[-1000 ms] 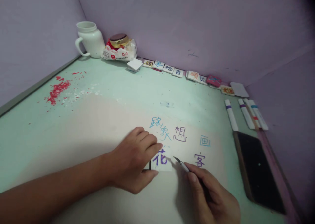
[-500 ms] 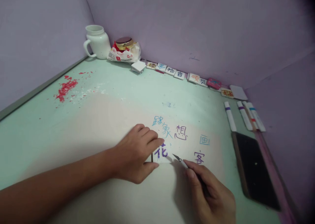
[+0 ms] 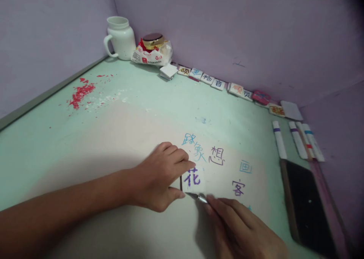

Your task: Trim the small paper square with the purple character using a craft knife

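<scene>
- Well, the green table [image 3: 142,99] has a big white paper sheet [image 3: 119,137] lying flat on it.
- Left hand [image 3: 160,181] presses flat, fingers loose, beside the purple word square [image 3: 192,178].
- Right hand [image 3: 241,230] pinches a thin craft knife [image 3: 199,198], tip at the square's bottom edge.

The right hand [image 3: 244,232] has swung the knife [image 3: 197,197] to the square's [image 3: 192,179] lower edge.

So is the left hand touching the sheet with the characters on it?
Touching. The head view shows the left hand pressed flat on the sheet, fingertips at the purple character.
</scene>
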`<control>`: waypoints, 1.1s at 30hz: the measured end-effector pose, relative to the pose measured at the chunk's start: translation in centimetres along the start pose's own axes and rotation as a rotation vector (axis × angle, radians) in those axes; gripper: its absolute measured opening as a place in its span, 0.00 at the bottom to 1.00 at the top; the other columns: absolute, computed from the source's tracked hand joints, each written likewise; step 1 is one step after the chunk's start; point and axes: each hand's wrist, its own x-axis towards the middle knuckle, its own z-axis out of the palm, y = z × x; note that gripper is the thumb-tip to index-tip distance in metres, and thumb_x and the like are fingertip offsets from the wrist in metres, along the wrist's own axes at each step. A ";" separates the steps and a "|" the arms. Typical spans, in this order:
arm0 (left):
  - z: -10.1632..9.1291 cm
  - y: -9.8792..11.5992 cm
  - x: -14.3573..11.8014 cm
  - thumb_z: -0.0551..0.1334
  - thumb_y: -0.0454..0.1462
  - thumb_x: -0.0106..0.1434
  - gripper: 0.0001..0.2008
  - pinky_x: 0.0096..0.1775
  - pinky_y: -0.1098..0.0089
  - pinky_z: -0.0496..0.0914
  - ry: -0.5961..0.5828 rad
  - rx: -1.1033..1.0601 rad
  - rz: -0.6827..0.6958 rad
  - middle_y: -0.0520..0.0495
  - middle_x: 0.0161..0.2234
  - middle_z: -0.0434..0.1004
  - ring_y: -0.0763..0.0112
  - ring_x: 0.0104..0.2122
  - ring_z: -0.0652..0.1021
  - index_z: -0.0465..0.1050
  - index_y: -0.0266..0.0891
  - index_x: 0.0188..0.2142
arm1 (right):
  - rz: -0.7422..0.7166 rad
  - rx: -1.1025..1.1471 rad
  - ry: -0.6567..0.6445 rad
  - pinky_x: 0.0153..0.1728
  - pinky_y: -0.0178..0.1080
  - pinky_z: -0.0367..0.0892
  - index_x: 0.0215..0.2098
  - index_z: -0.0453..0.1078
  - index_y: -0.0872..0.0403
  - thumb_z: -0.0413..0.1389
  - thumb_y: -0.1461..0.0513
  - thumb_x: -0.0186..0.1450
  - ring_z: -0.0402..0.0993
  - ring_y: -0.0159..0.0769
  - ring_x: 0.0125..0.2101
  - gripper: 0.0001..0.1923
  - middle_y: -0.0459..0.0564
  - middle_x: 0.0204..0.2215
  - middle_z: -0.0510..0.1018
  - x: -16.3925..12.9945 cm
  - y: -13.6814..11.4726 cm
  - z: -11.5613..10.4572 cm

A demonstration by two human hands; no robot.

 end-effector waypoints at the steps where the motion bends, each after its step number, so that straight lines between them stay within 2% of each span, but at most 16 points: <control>1: 0.0 -0.1 0.0 0.69 0.35 0.52 0.28 0.49 0.55 0.59 -0.003 -0.003 0.000 0.39 0.44 0.69 0.57 0.42 0.68 0.67 0.31 0.52 | -0.011 0.006 -0.013 0.29 0.29 0.67 0.42 0.74 0.53 0.58 0.63 0.65 0.77 0.27 0.26 0.08 0.44 0.30 0.81 -0.1 0.1 0.0; 8: 0.3 -0.2 0.0 0.68 0.36 0.53 0.27 0.49 0.54 0.59 0.007 -0.008 0.015 0.39 0.43 0.69 0.57 0.42 0.68 0.68 0.30 0.52 | 0.020 -0.032 0.003 0.30 0.31 0.66 0.42 0.75 0.52 0.57 0.63 0.65 0.78 0.28 0.27 0.08 0.43 0.30 0.82 0.0 -0.2 -0.2; 13: 0.4 -0.1 0.0 0.67 0.36 0.53 0.27 0.49 0.54 0.58 0.009 0.000 0.013 0.39 0.44 0.69 0.56 0.42 0.68 0.68 0.29 0.52 | 0.020 -0.013 -0.027 0.27 0.29 0.63 0.40 0.75 0.52 0.55 0.62 0.66 0.75 0.25 0.24 0.07 0.40 0.27 0.80 0.4 -0.2 0.1; 22: 0.4 0.0 0.0 0.65 0.35 0.54 0.25 0.51 0.54 0.59 0.012 0.005 0.018 0.40 0.44 0.68 0.56 0.43 0.68 0.67 0.32 0.52 | 0.146 -0.019 -0.028 0.22 0.32 0.59 0.35 0.76 0.50 0.49 0.59 0.69 0.73 0.27 0.21 0.13 0.39 0.22 0.78 0.9 -0.5 0.5; 28: 0.3 0.1 0.0 0.64 0.35 0.55 0.24 0.51 0.53 0.59 0.013 -0.001 0.021 0.39 0.43 0.69 0.55 0.43 0.69 0.67 0.32 0.51 | 0.150 -0.050 -0.064 0.20 0.34 0.57 0.34 0.76 0.50 0.49 0.59 0.69 0.72 0.28 0.18 0.14 0.39 0.20 0.77 1.1 -0.6 0.3; 33: 0.4 0.1 0.1 0.63 0.35 0.55 0.24 0.51 0.53 0.60 0.024 -0.002 0.028 0.39 0.44 0.69 0.55 0.43 0.69 0.68 0.32 0.51 | 0.163 -0.005 -0.005 0.20 0.33 0.58 0.32 0.76 0.51 0.50 0.58 0.68 0.72 0.28 0.17 0.14 0.40 0.21 0.78 1.0 -0.4 0.8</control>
